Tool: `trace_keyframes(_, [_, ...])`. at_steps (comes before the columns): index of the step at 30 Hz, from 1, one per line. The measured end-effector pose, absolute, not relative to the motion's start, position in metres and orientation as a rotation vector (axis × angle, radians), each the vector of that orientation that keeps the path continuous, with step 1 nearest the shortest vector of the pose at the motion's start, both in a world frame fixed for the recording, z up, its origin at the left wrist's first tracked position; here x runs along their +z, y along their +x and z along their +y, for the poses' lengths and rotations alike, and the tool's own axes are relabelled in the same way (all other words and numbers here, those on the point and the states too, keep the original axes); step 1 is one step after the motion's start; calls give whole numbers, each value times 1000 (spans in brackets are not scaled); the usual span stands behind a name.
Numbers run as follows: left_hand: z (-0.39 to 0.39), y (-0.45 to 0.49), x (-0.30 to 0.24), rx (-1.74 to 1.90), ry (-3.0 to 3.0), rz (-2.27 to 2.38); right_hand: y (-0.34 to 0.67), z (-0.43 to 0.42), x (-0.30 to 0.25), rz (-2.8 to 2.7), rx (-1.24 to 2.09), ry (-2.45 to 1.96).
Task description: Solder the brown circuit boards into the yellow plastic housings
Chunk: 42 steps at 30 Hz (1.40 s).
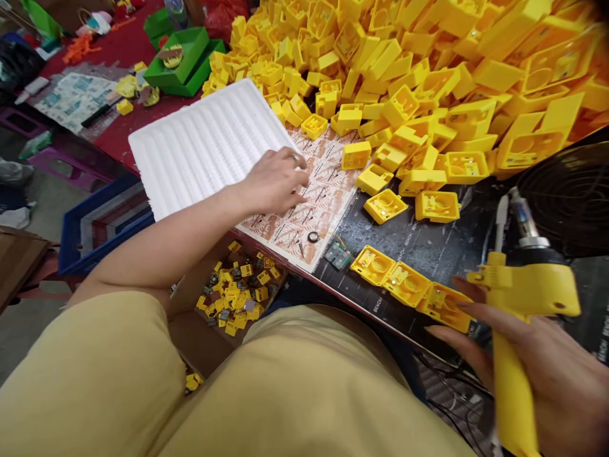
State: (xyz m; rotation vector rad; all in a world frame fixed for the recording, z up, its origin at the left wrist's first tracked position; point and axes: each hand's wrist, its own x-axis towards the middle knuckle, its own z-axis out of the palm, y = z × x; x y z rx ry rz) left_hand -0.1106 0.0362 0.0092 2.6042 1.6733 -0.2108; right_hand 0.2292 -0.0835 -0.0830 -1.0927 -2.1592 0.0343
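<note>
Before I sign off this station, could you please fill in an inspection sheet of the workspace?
Surface: black mat, patterned sheet and white ridged panel.
Job's things: three yellow housings in a row, green circuit board, yellow soldering gun.
Clutter: large heap of yellow housings; small black disc on the patterned sheet.
Hands: right hand grips the soldering gun; left hand is over the patterned sheet, contact unclear.
Cables: dark cables below the table edge, at right.
Surroundings: blue crate at left, cardboard box of yellow parts below.

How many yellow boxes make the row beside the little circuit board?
3: first box by the board, middle box, last box partly behind the right hand, which could hide more.
</note>
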Motion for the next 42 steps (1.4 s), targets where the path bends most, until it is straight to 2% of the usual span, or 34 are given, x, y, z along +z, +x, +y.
trace_keyframes(2, [50,-140,7,-129,2428,1769,222,-78,-84,-2246,-46,-1042])
trace_keyframes(7, [75,-184,5,974,1811,1624,195,-63,-90,-2226,-74,-986])
trace_keyframes(10, [87,-192,16,1297,1668,1409,184,-58,-89,-2210,-110,-1010])
trace_keyframes(15, [104,-184,30,1204,1521,1379,182,-55,-82,-2197,-120,-1003])
trace_keyframes(19, [90,-143,28,1206,1644,1331,186,-58,-73,-2138,-116,-1017])
trace_keyframes(22, [58,-90,19,910,1717,1248,187,-63,-63,-2077,-126,-1007])
trace_keyframes(24, [35,-55,10,532,1576,1196,186,-67,-57,-2097,-122,-953])
trace_keyframes(26, [18,-30,-1,301,1347,1105,186,-70,-53,-2153,-120,-898])
trace_keyframes(29, [4,-16,-14,197,1063,948,186,-73,-50,-2026,-115,-943])
trace_keyframes(32, [-2,-23,-20,304,1073,883,186,-74,-52,-1737,-85,-1072])
trace_keyframes(38, [-20,-23,-22,682,1802,921,179,-81,-62,-1468,289,-1116])
trace_keyframes(42, [-29,-1,-27,990,1549,922,167,-87,-62,-1472,241,-1089])
